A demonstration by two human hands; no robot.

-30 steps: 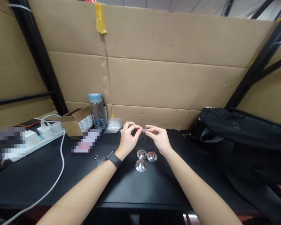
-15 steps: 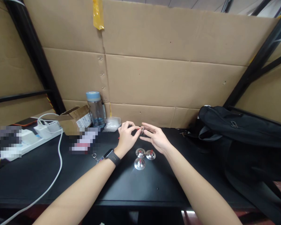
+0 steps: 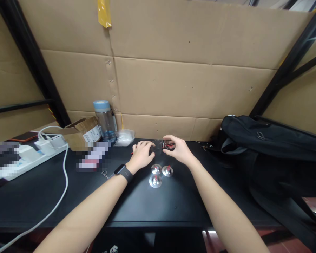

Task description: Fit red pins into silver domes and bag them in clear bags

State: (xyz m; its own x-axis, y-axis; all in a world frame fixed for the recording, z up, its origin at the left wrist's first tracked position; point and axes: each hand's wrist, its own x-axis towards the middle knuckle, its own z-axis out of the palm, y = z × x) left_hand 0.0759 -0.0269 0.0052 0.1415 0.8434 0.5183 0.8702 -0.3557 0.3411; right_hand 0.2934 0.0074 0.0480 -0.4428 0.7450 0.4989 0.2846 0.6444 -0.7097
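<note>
My right hand (image 3: 177,149) grips a small metal finger cymbal (image 3: 165,144) with a red cord, its disc turned on edge. To the left, my left hand (image 3: 142,154) is low over the table, thumb and fingers curved and apart, nothing seen between them. A faint, clear plastic-looking piece (image 3: 157,147) shows between the hands; its hold is unclear. Nearer me, three shiny finger cymbals lie grouped on the black table: one at the back left (image 3: 156,169), one at the right (image 3: 168,171) and one in front (image 3: 155,181). Each has a red cord at its dome.
On the left stand a blue-lidded bottle (image 3: 105,119), an opened cardboard box (image 3: 81,133) and a power strip (image 3: 39,149) with a white cable. A crumpled clear plastic bag (image 3: 124,137) lies beside the bottle. A black backpack (image 3: 276,147) fills the right; cardboard walls stand behind.
My hands have moved apart. The cymbal that was between both hands' fingers is now in my right hand alone, and my left hand has let go and lowered. The view has shifted slightly.
</note>
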